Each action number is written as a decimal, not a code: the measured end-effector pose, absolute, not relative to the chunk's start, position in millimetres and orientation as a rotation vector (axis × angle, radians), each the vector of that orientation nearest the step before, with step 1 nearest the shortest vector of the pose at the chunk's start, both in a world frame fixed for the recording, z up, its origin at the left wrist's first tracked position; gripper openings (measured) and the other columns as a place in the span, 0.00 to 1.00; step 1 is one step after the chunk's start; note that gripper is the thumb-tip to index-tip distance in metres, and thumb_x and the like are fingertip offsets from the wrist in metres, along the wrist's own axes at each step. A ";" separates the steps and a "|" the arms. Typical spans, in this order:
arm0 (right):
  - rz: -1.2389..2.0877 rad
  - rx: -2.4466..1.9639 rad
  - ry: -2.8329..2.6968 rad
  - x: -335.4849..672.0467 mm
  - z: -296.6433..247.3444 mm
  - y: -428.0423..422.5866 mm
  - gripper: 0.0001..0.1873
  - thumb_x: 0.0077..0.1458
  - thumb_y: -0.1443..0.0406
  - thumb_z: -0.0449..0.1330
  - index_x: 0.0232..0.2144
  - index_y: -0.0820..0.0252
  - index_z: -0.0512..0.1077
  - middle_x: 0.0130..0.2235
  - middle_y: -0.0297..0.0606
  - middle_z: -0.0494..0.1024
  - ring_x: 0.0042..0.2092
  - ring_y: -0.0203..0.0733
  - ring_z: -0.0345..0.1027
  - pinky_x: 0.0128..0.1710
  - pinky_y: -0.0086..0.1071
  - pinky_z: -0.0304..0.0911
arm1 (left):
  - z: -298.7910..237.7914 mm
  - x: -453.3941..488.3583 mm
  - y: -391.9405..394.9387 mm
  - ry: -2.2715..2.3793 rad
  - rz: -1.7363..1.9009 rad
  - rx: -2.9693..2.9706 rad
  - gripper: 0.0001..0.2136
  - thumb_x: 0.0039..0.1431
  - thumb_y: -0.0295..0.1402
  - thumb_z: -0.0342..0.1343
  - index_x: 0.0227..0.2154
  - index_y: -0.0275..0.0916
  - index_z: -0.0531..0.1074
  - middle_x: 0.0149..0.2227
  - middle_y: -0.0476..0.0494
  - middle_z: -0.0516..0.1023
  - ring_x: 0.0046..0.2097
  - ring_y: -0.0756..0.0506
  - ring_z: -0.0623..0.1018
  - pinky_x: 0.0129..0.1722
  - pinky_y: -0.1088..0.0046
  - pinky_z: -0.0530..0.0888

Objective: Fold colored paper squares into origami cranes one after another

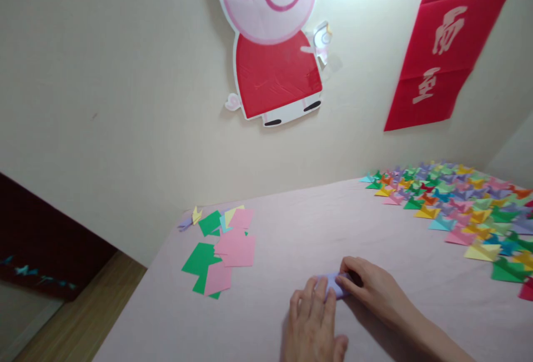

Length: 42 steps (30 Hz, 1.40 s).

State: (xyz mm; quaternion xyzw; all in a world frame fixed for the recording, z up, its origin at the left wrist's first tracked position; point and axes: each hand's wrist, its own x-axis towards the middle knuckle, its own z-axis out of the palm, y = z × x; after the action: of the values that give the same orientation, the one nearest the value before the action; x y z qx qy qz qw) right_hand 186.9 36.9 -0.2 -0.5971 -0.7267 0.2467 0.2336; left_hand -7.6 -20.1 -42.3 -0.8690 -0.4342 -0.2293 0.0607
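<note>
Lavender paper (pixel 340 292) lies on the pale pink cloth (pixel 183 331), between and partly under our hands. Our left hand (pixel 312 317) rests palm down, fingers extended over its left part, pressing rather than gripping; our right hand (pixel 370 281) has thumb and forefinger in a narrow pinch at its right end. We judge this piece partly folded, its finished shape not yet there; exact creases hidden by fingers. Farther left, flat pink squares (pixel 239 254) and green sheets (pixel 200 259) overlap loosely, apparently unworked. Just beyond, at the cloth's corner, a small yellow folded piece (pixel 196 216) sits by a lavender one (pixel 185 224). To the right, rows of multicoloured folded paper shapes (pixel 456 235) run back toward the wall (pixel 125 101); we take these as done. Upon it: cartoon pig cutout (pixel 277 76), red banner (pixel 441 45).
</note>
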 end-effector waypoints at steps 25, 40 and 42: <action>0.592 -1.617 -2.036 185.2 -7.1 37.4 0.08 0.58 0.60 0.52 0.32 0.54 0.70 0.32 0.35 0.78 0.33 0.43 0.71 0.34 0.33 0.62 | -60.8 2.0 -24.8 -1.386 -0.343 -2.796 0.33 0.63 0.50 0.45 0.64 0.33 0.57 0.67 0.37 0.56 0.63 0.37 0.65 0.54 0.54 0.69; 0.435 -1.567 -2.146 184.8 -18.4 35.6 0.09 0.62 0.64 0.50 0.32 0.54 0.69 0.33 0.35 0.76 0.35 0.43 0.71 0.35 0.34 0.62 | -28.2 1.3 -21.9 -1.548 -0.243 -3.019 0.38 0.62 0.59 0.43 0.66 0.36 0.55 0.68 0.37 0.48 0.65 0.32 0.61 0.60 0.44 0.65; 0.383 -1.552 -2.146 184.1 -20.3 34.7 0.10 0.63 0.64 0.49 0.32 0.53 0.69 0.32 0.34 0.76 0.34 0.43 0.70 0.34 0.33 0.62 | -24.3 0.5 -21.0 -1.560 -0.244 -3.043 0.38 0.63 0.59 0.44 0.66 0.36 0.55 0.68 0.37 0.49 0.66 0.32 0.60 0.60 0.43 0.63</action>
State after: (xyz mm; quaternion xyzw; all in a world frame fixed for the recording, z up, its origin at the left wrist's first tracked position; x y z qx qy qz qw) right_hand 184.1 34.7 -20.3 -0.5643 -0.7804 0.1391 0.2306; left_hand 0.5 -21.0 -24.3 -0.8785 -0.4505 -0.0704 -0.1428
